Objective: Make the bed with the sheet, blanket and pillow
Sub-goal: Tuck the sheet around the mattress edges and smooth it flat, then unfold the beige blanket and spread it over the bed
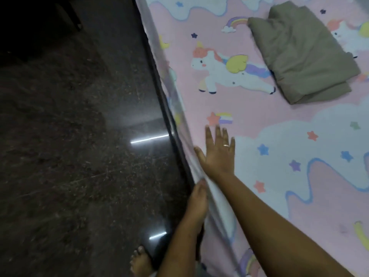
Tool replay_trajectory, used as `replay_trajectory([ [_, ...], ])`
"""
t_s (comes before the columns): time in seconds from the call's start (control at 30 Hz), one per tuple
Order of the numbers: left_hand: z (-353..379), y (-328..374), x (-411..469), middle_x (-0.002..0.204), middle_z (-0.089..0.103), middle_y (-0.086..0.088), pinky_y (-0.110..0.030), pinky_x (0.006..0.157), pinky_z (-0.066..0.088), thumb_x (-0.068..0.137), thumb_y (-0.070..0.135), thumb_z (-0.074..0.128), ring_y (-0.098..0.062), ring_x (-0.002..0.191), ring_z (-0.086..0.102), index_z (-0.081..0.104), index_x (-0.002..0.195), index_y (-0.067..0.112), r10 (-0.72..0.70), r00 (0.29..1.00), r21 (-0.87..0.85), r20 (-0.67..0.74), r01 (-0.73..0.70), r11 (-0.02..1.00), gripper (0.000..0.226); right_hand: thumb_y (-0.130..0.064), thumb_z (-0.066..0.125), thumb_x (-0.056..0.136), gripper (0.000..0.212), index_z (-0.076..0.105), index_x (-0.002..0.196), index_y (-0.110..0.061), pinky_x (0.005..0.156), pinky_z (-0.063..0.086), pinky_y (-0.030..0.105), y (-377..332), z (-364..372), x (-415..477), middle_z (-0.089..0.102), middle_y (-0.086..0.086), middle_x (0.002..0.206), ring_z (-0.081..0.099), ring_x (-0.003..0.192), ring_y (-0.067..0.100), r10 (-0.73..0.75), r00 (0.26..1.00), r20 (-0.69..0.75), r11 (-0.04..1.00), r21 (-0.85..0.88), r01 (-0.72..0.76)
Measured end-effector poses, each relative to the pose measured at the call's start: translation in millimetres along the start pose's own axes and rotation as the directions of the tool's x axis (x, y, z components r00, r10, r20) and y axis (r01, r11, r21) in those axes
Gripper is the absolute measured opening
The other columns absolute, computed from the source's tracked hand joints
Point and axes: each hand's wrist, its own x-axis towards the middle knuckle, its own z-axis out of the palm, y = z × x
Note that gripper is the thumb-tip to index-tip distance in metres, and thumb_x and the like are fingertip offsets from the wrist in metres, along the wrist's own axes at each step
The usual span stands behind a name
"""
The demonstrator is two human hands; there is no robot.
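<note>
Fingers of the right hand (218, 151) lie straight and spread, pressed flat on the unicorn-print sheet (259, 120) near the mattress edge; the left hand (197, 198) is at the overhanging side, its fingers hidden behind the cloth, so I cannot tell their grip. Thin, limp cotton like this likely slides and wrinkles easily, so take it at the hem. A folded olive blanket (303, 54) rests further up the bed.

No words, numbers, labels or brand marks can be read anywhere; the sheet (259, 116) carries only printed pictures of unicorns, stars, rainbows and clouds.
</note>
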Motion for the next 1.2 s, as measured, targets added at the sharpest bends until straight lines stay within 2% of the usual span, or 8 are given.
replay_trajectory([
  [0.3, -155, 94, -6, 0.123, 0.055, -0.007, -0.025, 0.093, 0.034, 0.101, 0.023, 0.039, -0.022, 0.116, 0.049, 0.051, 0.129, 0.007, 0.073, 0.951, 0.167, -0.3, -0.023, 0.986, 0.035, -0.068, 0.015, 0.082, 0.08, 0.011, 0.152, -0.029, 0.118, 0.011, 0.044, -64, -62, 75, 0.012, 0.003, 0.16, 0.007, 0.147, 0.023, -0.239, 0.951, 0.194, 0.964, 0.161, 0.209],
  [0.43, -141, 129, 13, 0.129, 0.048, 0.005, -0.03, 0.101, 0.037, 0.1, 0.03, 0.041, -0.018, 0.121, 0.046, 0.05, 0.131, 0.018, 0.124, 0.981, 0.251, -0.151, -0.083, 0.964, 0.035, -0.044, 0.038, 0.099, 0.06, 0.015, 0.152, -0.027, 0.118, 0.008, 0.039, -15, -81, 111, 0.012, 0.006, 0.159, 0.006, 0.147, 0.025, 0.037, 0.999, 0.019, 0.968, 0.246, -0.041],
  [0.77, -86, 229, 91, 0.156, 0.017, 0.001, -0.035, 0.114, 0.015, 0.097, 0.027, 0.046, -0.017, 0.143, 0.009, 0.034, 0.143, 0.024, 0.392, 0.916, 0.67, -0.08, -0.242, 0.702, 0.048, -0.056, 0.017, 0.095, 0.063, 0.017, 0.152, -0.027, 0.113, 0.018, 0.051, 19, -37, 172, 0.013, 0.012, 0.159, 0.015, 0.144, 0.034, 0.494, 0.869, 0.023, 0.863, 0.105, -0.494],
  [0.87, -48, 268, 172, 0.157, 0.013, 0.001, -0.041, 0.116, 0.009, 0.097, 0.038, 0.044, -0.022, 0.144, 0.008, 0.033, 0.144, 0.027, 0.474, 0.88, 0.761, 0.04, -0.334, 0.556, 0.05, -0.05, 0.032, 0.091, 0.061, 0.04, 0.144, -0.021, 0.107, 0.03, 0.056, -40, -23, 223, 0.035, 0.015, 0.15, 0.035, 0.137, 0.035, 0.358, 0.931, -0.063, 0.928, 0.129, -0.349],
  [0.93, -22, 293, 220, 0.158, 0.0, 0.009, -0.048, 0.117, -0.003, 0.094, 0.061, 0.028, -0.025, 0.146, -0.001, 0.018, 0.147, 0.039, 0.462, 0.877, 0.811, 0.134, -0.365, 0.457, 0.059, -0.042, 0.048, 0.09, 0.067, 0.029, 0.149, -0.018, 0.109, 0.024, 0.057, -92, -15, 251, 0.02, 0.017, 0.156, 0.022, 0.142, 0.035, 0.151, 0.988, 0.022, 0.986, 0.071, -0.152],
  [1.03, 15, 355, 250, 0.158, 0.002, 0.006, -0.049, 0.115, 0.002, 0.099, 0.047, 0.027, -0.021, 0.146, -0.003, 0.015, 0.148, 0.034, 0.364, 0.9, 0.954, 0.241, -0.288, 0.082, 0.052, -0.055, 0.039, 0.094, 0.072, 0.023, 0.149, -0.012, 0.112, 0.031, 0.041, -99, -31, 282, 0.02, 0.021, 0.154, 0.022, 0.142, 0.035, 0.042, 0.985, 0.167, 0.995, 0.085, -0.057],
  [1.1, 33, 397, 255, 0.159, 0.005, 0.001, -0.052, 0.115, 0.006, 0.1, 0.045, 0.026, -0.024, 0.146, -0.001, 0.017, 0.148, 0.029, 0.267, 0.93, 0.964, 0.252, -0.264, 0.009, 0.052, -0.049, 0.049, 0.091, 0.05, 0.063, 0.119, -0.011, 0.09, 0.05, 0.031, -64, -54, 284, 0.066, 0.013, 0.118, 0.062, 0.109, 0.026, -0.289, 0.957, -0.018, 0.938, 0.196, 0.286],
  [1.2, 62, 417, 281, 0.158, 0.011, -0.003, -0.052, 0.115, 0.012, 0.099, 0.047, 0.028, -0.027, 0.145, 0.005, 0.019, 0.149, 0.028, 0.247, 0.929, 0.951, 0.278, -0.302, 0.067, 0.054, -0.013, 0.049, 0.083, 0.028, 0.071, 0.098, -0.003, 0.082, 0.046, 0.041, 52, -79, 300, 0.07, 0.015, 0.094, 0.058, 0.092, 0.025, -0.07, 0.927, -0.369, 0.917, 0.342, 0.205],
])
